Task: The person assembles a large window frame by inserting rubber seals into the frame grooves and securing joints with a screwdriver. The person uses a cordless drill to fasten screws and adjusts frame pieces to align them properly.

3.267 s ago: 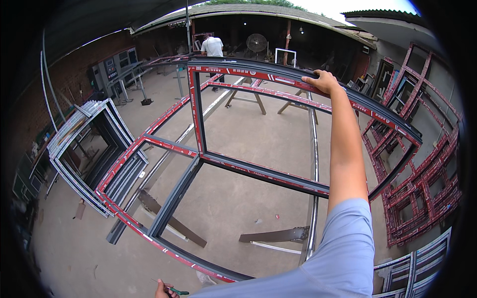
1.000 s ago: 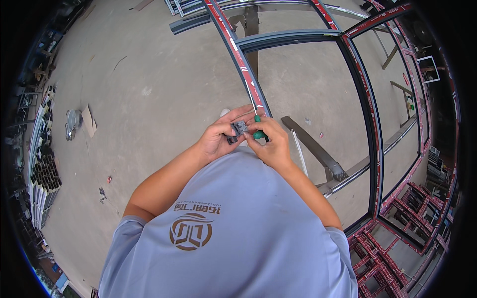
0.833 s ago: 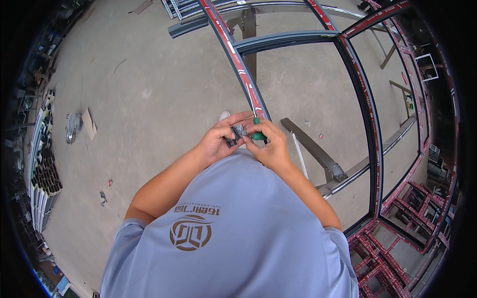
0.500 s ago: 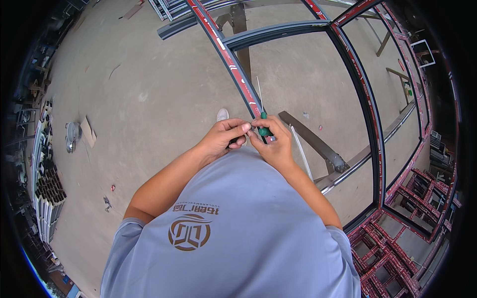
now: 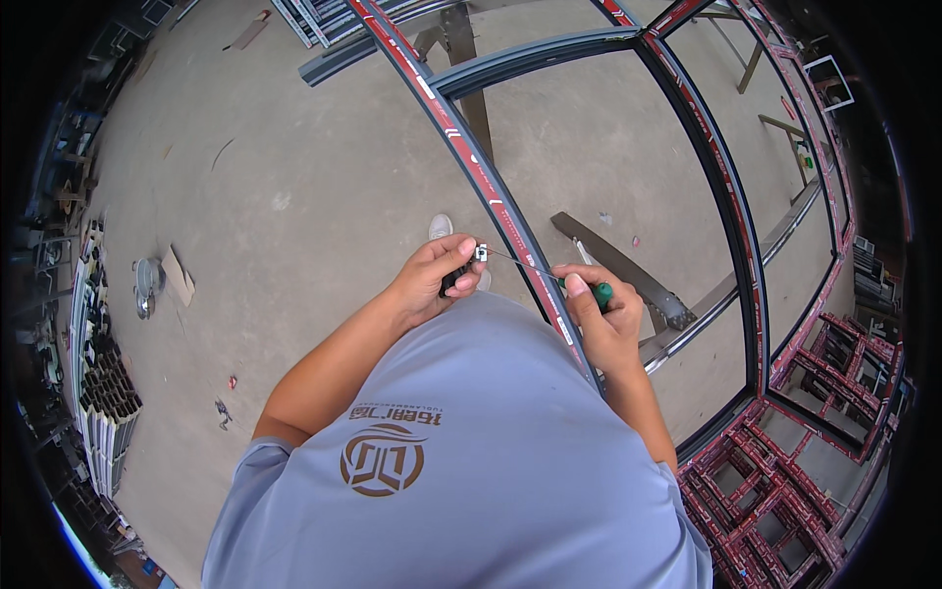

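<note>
My left hand (image 5: 439, 273) is closed on a small metal fitting (image 5: 481, 253), pale with a dark spot in its face. Something black (image 5: 455, 282) also shows between its lower fingers; I cannot make out its kind. A screwdriver (image 5: 601, 294) with a green handle is gripped in my right hand (image 5: 610, 316). Its thin shaft runs leftward, and the tip is at or very near the fitting. Both hands are in front of my body, beside the red-taped bar of a dark grey window frame (image 5: 503, 208).
The large frame spreads to the right, resting on metal supports (image 5: 628, 275). Red-wrapped frame pieces (image 5: 765, 491) are stacked at lower right. Grey profiles (image 5: 339, 61) lie at the top. On the floor at left are a round metal object (image 5: 147, 285) and cardboard (image 5: 180, 274).
My right hand has moved right, away from the left. The screwdriver has turned from pointing up and away to pointing left at the fitting, which now shows in my left fingers.
</note>
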The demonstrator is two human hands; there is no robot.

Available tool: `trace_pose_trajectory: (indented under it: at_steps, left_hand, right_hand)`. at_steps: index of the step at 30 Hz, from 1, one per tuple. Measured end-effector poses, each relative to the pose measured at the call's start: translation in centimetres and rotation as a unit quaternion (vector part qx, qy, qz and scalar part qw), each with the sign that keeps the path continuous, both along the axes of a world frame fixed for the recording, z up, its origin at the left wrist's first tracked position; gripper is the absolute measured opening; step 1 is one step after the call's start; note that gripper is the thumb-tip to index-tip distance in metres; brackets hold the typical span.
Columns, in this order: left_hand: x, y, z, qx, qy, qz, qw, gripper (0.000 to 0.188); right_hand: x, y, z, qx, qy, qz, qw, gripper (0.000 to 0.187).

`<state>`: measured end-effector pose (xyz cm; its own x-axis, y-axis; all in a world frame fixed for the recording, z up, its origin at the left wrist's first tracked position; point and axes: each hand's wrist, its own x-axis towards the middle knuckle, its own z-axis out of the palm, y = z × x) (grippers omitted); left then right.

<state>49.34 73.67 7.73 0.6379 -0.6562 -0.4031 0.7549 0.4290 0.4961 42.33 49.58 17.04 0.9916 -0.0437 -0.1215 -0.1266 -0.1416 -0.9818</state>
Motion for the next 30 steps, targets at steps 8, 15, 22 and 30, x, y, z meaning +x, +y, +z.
trace_pose_trajectory:
  at_steps: [8,15,22,30]
  left_hand:
    - [-0.1,0.2,0.1,0.053,-0.018,0.008,0.998,0.031]
    - [0.1,0.7,0.0,0.158,-0.13,0.018,0.979,0.029]
    - [0.5,1.7,0.6,0.224,-0.169,0.014,0.96,0.028]
    - [1.2,1.9,1.0,0.206,-0.154,-0.042,0.965,0.029]
  right_hand:
    - [0.6,0.5,0.1,-0.026,0.012,-0.003,1.0,0.02]
    - [1.4,0.9,-0.1,0.062,0.122,-0.04,0.99,0.023]
    - [2.1,0.7,-2.0,0.189,0.195,-0.04,0.962,0.026]
    - [0.9,0.2,-6.1,-0.056,-0.155,-0.005,0.986,0.022]
